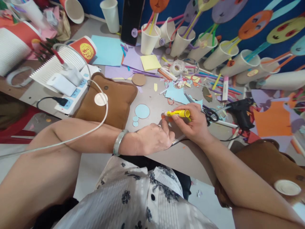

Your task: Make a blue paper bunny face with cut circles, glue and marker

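Observation:
A yellow marker [178,113] is held in my right hand [194,124], its tip pointing left over a small orange paper piece [163,116] on the table. My left hand [156,137] lies just below, its index finger reaching up to that orange piece; the other fingers are curled, and a metal tool [177,140] shows beside them. Whether they grip it cannot be made out. Left of the marker lie a large light-blue paper circle [142,111] and two smaller blue circles [135,119].
Brown cushion [111,98] and power strip [73,98] stand left. Black-handled scissors [211,115] and a black glue gun [241,111] lie right. Paper scraps [176,92] and white cups [149,39] with paper faces line the back. A white cable [105,117] crosses my left arm.

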A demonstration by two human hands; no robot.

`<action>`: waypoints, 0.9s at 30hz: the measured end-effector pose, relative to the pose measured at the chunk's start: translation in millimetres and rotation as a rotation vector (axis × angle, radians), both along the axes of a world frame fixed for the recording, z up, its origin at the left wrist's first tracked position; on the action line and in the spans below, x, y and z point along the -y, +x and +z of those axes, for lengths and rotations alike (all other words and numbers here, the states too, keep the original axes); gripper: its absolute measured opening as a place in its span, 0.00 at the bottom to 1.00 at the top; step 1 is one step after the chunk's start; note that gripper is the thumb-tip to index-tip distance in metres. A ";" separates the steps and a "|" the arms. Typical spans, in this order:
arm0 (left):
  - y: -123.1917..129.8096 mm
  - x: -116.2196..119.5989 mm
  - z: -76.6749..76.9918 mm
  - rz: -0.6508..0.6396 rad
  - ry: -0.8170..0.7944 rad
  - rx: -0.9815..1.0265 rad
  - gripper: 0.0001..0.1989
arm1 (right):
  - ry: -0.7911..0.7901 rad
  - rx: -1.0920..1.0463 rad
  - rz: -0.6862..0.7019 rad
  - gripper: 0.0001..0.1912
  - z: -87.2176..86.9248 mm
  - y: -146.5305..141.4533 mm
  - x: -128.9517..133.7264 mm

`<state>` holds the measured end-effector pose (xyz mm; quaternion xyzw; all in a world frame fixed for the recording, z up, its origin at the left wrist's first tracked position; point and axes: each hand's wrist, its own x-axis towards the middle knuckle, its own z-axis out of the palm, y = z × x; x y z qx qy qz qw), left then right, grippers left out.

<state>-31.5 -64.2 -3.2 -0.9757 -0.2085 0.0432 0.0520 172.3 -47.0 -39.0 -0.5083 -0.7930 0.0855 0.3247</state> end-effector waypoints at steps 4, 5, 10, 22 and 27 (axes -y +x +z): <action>0.4 1.0 -1.6 0.011 0.006 0.025 0.21 | 0.014 -0.036 0.028 0.09 1.1 -0.8 0.7; 0.4 1.0 -1.7 0.009 0.007 0.026 0.21 | 0.013 -0.039 0.039 0.09 1.6 -0.8 0.8; 0.2 1.1 -0.9 0.008 -0.012 0.014 0.21 | 0.000 -0.025 0.080 0.08 2.1 -0.3 0.3; -1.4 -0.5 3.9 0.001 -0.037 -0.019 0.22 | 0.002 -0.007 0.040 0.09 0.2 -1.0 0.1; -0.6 -0.6 8.7 0.001 -0.076 -0.063 0.23 | 0.014 -0.023 0.077 0.08 -1.9 -0.4 -0.1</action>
